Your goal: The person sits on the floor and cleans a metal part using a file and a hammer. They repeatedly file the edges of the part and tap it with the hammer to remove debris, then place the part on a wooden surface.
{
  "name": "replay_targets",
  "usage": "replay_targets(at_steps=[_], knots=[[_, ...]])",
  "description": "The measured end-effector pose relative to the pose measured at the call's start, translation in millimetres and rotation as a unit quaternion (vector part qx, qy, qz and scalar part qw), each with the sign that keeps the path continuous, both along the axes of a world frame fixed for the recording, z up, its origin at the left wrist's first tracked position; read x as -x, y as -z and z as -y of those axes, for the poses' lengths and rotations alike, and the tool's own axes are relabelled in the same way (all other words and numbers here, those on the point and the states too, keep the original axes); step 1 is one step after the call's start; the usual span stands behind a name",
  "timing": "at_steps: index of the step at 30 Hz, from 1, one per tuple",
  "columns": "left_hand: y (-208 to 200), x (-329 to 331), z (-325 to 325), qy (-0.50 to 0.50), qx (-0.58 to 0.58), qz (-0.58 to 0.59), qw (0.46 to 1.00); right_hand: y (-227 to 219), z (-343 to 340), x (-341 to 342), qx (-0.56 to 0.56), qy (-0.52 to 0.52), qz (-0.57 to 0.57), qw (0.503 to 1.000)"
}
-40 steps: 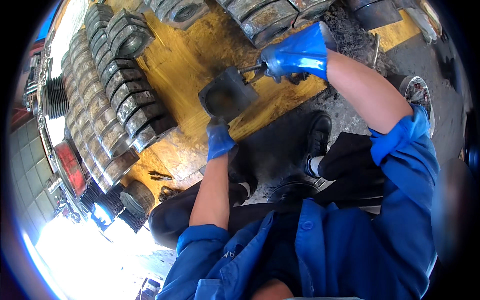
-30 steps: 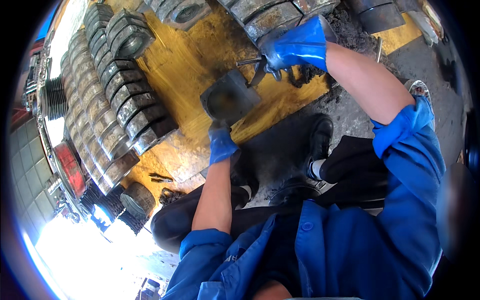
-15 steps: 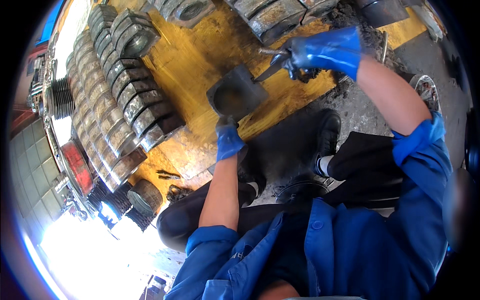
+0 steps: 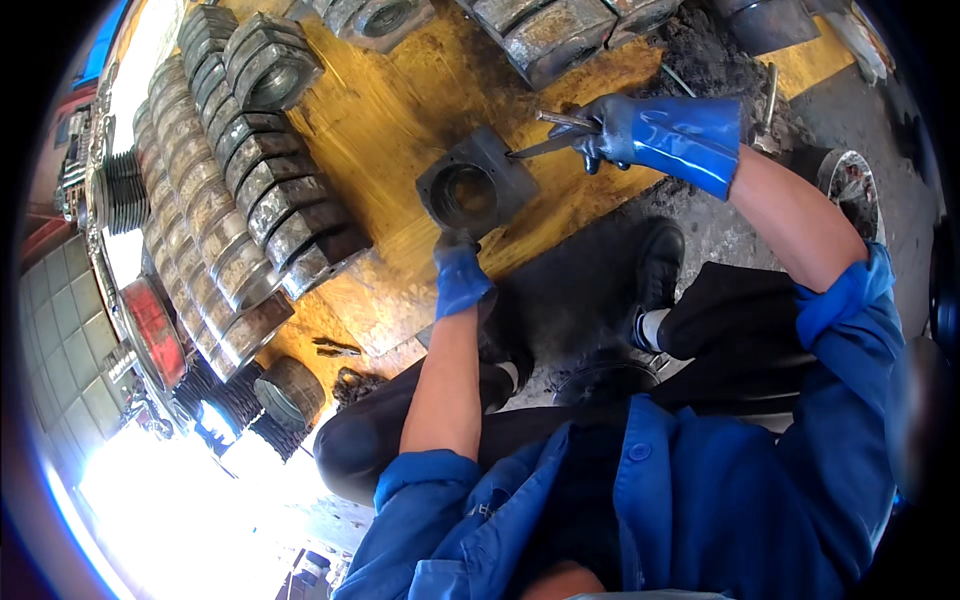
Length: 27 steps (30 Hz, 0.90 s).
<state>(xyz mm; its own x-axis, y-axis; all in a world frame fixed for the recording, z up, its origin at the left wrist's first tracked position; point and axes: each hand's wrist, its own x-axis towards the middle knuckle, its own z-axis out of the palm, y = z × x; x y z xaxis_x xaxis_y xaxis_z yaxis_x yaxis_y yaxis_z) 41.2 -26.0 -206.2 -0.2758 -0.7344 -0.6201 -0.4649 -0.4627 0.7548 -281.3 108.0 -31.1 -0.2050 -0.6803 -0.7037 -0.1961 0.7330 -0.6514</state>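
A dark square metal block [image 4: 514,180] with a round bore lies on the yellow board [image 4: 365,150]. My left hand [image 4: 460,275], in a blue glove, grips its near edge; the fingertips are partly hidden. To the right of the block, my gloved right hand [image 4: 607,130] is closed around a tool with a pointed blade [image 4: 545,147], its tip at the block's upper right side. A short metal rod [image 4: 568,120] sticks out of the same fist above the blade. Whether rod and blade are one tool I cannot tell.
Rows of similar metal blocks [image 4: 270,180] stand on the board's left. More heavy blocks [image 4: 545,45] sit along the far side. Dark grime [image 4: 715,75] lies at the right. A metal ring [image 4: 290,392] and a red round part [image 4: 152,330] are at the lower left.
My right hand has moved slightly right and its wrist has turned, while the blade tip stays near the block's edge. My left hand and the block have hardly moved.
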Motion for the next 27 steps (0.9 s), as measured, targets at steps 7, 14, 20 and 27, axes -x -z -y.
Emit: replay_targets(at_steps=[7, 14, 20, 27], knots=[[-1.4, -3.3, 3.4, 0.012, -0.003, 0.046, 0.999, 11.1, 11.6, -2.1, -0.015, -0.056, -0.053, 0.997], [-24.5, 9.4, -4.6, 0.006, -0.021, 0.020, 1.000, 26.0, 24.9, -11.9, -0.015, -0.116, 0.056, 0.991], [-15.6, 5.8, 0.3, 0.011, -0.023, 0.044, 0.999, 46.5, -2.7, -48.9, 0.054, -0.170, -0.181, 0.967], [-32.2, 8.0, -4.6, -0.001, -0.028, -0.017, 0.999, 27.9, 2.1, -31.7, 0.021, -0.250, -0.178, 0.951]])
